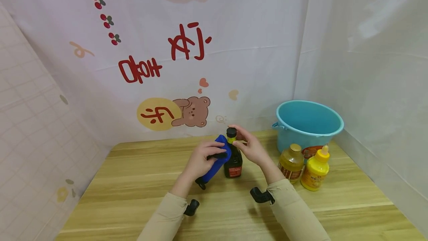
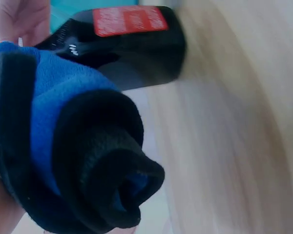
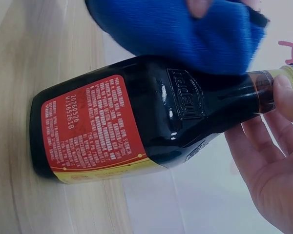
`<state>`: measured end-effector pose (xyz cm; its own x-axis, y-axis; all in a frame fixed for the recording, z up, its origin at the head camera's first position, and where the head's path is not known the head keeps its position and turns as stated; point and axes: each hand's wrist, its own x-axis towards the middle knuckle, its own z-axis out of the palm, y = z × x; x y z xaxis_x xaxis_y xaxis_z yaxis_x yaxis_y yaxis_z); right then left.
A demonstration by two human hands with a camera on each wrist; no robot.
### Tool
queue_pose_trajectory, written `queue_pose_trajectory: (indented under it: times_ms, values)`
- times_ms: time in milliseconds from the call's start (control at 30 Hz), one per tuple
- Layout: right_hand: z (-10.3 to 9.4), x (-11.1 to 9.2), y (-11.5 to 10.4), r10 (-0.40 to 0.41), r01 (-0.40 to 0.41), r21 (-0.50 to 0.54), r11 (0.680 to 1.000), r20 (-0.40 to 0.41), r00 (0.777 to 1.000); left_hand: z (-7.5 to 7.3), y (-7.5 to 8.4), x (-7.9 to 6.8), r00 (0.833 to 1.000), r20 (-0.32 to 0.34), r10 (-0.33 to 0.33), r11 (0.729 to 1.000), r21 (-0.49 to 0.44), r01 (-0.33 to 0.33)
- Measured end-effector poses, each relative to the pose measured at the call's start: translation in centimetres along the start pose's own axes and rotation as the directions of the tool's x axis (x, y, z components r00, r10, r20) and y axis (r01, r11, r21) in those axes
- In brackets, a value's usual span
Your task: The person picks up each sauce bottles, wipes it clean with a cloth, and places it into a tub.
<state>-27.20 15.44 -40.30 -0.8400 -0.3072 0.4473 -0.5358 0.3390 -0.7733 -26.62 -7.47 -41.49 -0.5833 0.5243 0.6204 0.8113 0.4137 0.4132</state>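
Note:
A dark glass sauce bottle with a black cap and a red label stands upright on the table. My right hand grips it by the neck, thumb and fingers around the yellow band below the cap. In my left hand is a bunched blue cloth with black edging. The cloth lies against the bottle's shoulder in the right wrist view. Its folded black-edged end hangs below the hand in the left wrist view.
To the right stand a light-blue bucket, a glass jar of amber contents and a yellow squeeze bottle. The wooden table meets a printed white curtain at the back.

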Motion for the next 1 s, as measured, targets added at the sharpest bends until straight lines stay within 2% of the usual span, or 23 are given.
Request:
queue_pose_trajectory:
  times_ms: [133, 467, 700, 1000]
  values:
    - [0.0, 0.1, -0.1, 0.005, -0.005, -0.003, 1.0, 0.0, 1.0, 0.1, -0.6, -0.5, 0.998, 0.061, -0.026, 1.0, -0.013, 0.027]
    - [0.0, 0.1, 0.0, -0.004, 0.004, -0.003, 1.0, -0.002, 1.0, 0.0, -1.2, -1.1, 0.988, 0.135, -0.074, 0.994, -0.068, 0.084]
    - [0.0, 0.2, 0.0, 0.015, -0.015, 0.001, 1.0, -0.008, 1.0, 0.2, -1.6, -1.7, 0.988, 0.136, -0.071, 0.994, -0.079, 0.082]
    - [0.1, 0.2, 0.2, 0.026, -0.026, 0.003, 1.0, -0.007, 1.0, 0.6, -2.4, -2.3, 0.984, 0.151, -0.098, 0.987, -0.109, 0.115]
